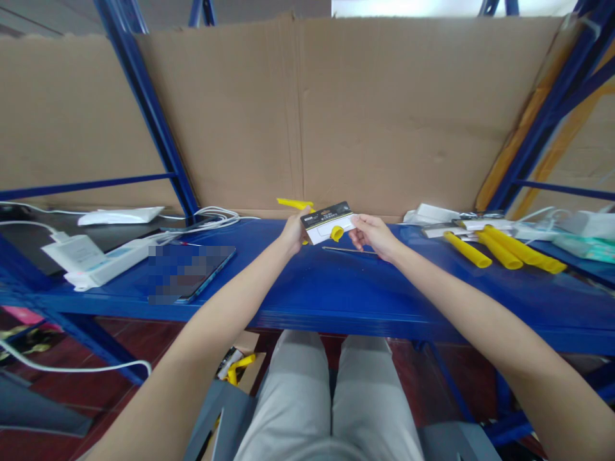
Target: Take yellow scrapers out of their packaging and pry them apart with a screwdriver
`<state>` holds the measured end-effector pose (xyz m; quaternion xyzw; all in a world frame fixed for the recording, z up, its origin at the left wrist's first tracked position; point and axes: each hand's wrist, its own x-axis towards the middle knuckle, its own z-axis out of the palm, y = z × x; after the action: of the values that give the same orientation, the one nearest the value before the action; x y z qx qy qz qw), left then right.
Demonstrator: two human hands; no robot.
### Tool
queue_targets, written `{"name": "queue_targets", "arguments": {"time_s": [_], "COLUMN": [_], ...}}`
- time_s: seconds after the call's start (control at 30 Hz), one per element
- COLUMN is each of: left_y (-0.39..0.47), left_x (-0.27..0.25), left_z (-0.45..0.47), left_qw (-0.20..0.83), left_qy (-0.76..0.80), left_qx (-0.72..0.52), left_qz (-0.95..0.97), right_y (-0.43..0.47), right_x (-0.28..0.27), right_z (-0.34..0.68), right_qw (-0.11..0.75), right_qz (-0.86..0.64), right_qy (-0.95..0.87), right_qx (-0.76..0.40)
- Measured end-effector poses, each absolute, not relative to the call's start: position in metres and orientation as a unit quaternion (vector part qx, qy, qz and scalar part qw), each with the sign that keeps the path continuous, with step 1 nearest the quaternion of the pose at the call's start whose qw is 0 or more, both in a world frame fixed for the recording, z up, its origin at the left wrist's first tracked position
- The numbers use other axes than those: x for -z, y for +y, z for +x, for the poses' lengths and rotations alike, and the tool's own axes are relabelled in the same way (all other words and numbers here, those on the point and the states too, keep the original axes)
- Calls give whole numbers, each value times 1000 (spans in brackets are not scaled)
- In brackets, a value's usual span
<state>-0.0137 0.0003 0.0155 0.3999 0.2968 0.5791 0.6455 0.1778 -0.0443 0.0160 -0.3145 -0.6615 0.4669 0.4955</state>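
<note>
Over the blue tabletop, a black-and-white printed card or flat packet [314,225] is held at a tilt between my two hands. My left hand [292,234] is closed on its left edge. The thumb and fingers of my right hand [372,234] pinch its right edge. A curled yellow piece [337,234] shows against the card's lower edge; I cannot tell whether it is attached. Another yellow strip or tube [294,203] sticks out behind the card at upper left. A thin dark rod [346,250] lies on the table just below my right hand.
Several yellow tubes [468,250] and white packets [439,214] lie at right. On the left are a tablet [211,272], a power strip [113,262] with a charger [77,256], and cables [218,218]. Cardboard [384,115] walls the back. Below sits an open box [252,371] holding yellow pieces.
</note>
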Motion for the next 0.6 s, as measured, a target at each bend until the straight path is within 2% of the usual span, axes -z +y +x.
{"name": "queue_targets", "arguments": {"time_s": [0.27, 0.6], "left_y": [-6, -12], "left_x": [-18, -25], "left_z": [-11, -6], "left_qw": [629, 615], "left_qy": [342, 347], "left_qx": [-575, -588], "left_qz": [395, 395], "right_y": [-42, -42], "right_x": [-13, -12], "right_z": [178, 179], "right_qw": [479, 506], "right_qz": [-314, -278], "right_qy": [-671, -675], "right_qx": [-471, -459]}}
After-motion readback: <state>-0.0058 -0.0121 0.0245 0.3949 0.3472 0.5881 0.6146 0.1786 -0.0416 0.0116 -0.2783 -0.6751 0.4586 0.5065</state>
